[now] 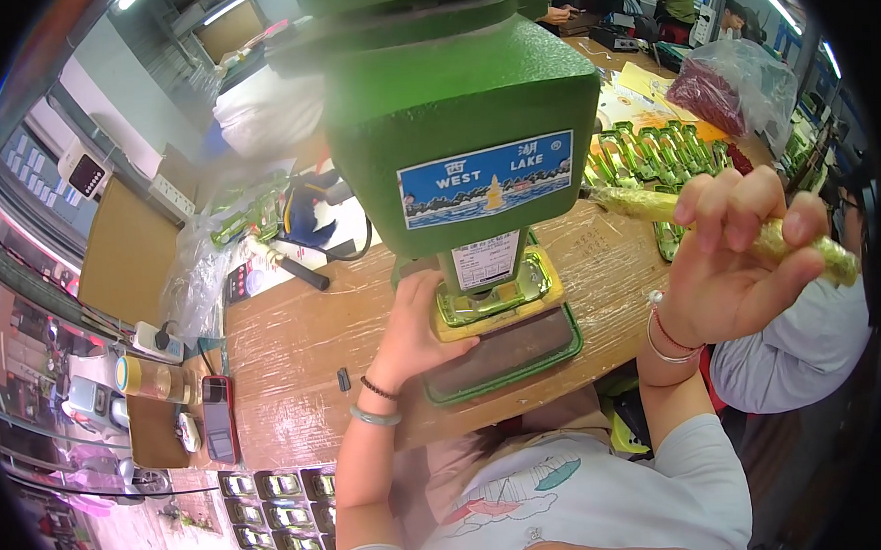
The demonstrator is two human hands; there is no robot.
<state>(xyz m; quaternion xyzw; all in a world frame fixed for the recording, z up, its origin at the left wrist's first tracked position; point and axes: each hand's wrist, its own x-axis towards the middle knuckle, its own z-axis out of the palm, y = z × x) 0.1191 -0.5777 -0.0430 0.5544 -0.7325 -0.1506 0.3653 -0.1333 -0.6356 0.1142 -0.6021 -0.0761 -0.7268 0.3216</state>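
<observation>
A green hand press [462,87] stands in front of me, with its ram coming down over a shiny green plastic part [534,279]. The part sits in a yellow block [502,321] on the press's base [503,364]. My left hand [418,320] is closed on the left side of the block, its thumb along the front edge and its fingertips partly hidden behind. Raised at the right, my right hand [739,237] has its fingers curled round a lever wrapped in yellowish tape [644,204].
Several green plastic parts [656,152] lie in rows at the back right, near a clear bag with dark red contents [713,91]. A black-handled tool [303,271] and a phone [220,417] are on the left. A tray of parts [279,518] is below. Someone's grey sleeve [797,343] is close at right.
</observation>
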